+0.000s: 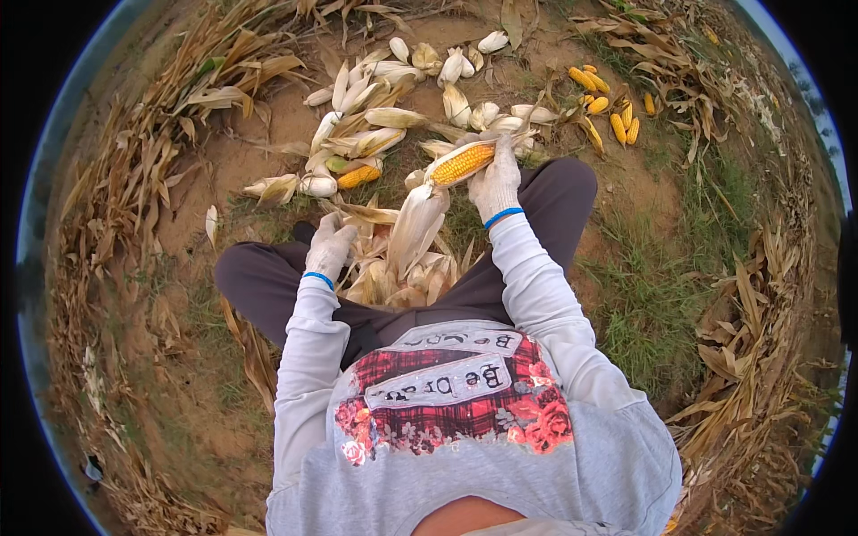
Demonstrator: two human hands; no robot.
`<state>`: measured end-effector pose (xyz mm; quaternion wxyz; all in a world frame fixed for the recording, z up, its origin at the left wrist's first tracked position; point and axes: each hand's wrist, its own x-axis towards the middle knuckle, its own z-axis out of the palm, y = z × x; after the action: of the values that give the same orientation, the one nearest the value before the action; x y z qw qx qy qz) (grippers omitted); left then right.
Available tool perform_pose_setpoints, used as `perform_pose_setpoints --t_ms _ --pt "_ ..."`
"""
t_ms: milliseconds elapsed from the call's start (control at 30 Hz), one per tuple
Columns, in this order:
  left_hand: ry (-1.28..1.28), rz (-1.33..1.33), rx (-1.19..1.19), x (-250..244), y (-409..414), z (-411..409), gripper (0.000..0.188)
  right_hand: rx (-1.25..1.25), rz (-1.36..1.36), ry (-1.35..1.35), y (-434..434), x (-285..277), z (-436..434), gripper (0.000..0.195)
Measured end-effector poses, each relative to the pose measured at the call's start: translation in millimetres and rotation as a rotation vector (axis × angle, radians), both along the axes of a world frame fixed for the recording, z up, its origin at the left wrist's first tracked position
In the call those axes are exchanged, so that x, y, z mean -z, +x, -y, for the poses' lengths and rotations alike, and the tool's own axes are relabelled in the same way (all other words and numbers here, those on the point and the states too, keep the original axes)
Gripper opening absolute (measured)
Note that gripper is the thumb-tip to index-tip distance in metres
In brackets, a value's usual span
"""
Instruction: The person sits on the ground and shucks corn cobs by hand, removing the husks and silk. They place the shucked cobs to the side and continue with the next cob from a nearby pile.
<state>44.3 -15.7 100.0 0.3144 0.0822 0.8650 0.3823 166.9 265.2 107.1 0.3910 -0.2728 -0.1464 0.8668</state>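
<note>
Both my hands wear pale knit gloves with blue cuffs. My right hand [497, 177] grips an ear of corn [464, 164] near one end; its yellow kernels show, and a peeled-back pale husk [417, 228] hangs from its other end between my legs. My left hand [330, 244] is at the left edge of the loose husks [382, 281] in my lap, its fingers bent; whether it pinches a husk strip cannot be told. Beyond my hands lies a heap of corn ears in husks [394, 118], with a partly bare yellow ear [358, 177] at its near side.
Several husked yellow ears [618, 128] lie on the soil at the upper right. Dry corn stalks and leaves [228, 67] are piled at the upper left, with more [744, 362] along the right. Green grass [643, 301] grows beside my right knee.
</note>
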Motion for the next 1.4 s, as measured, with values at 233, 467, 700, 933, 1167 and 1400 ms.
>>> perform_pose_setpoints --t_ms 233,467,700,933,1167,1400 --pt "0.164 -0.435 0.543 -78 45 -66 0.031 -0.063 0.077 0.242 -22 -19 35 0.028" --pt "0.317 -0.525 0.293 -70 71 -93 0.053 -0.128 -0.141 0.183 -20 -19 51 0.031" --pt "0.343 -0.641 0.348 -49 66 -88 0.073 -0.185 -0.227 -0.013 -13 -26 59 0.032" --pt "0.392 -0.451 0.211 -49 67 -94 0.08 -0.268 -0.162 -0.072 -8 -27 69 0.037" --pt "0.845 -0.001 -0.187 -20 36 -82 0.056 -0.271 -0.164 -0.224 -8 -19 65 0.033" --pt "1.025 0.284 -0.376 -13 0 -67 0.046 -0.314 0.133 0.007 -7 60 30 0.04"
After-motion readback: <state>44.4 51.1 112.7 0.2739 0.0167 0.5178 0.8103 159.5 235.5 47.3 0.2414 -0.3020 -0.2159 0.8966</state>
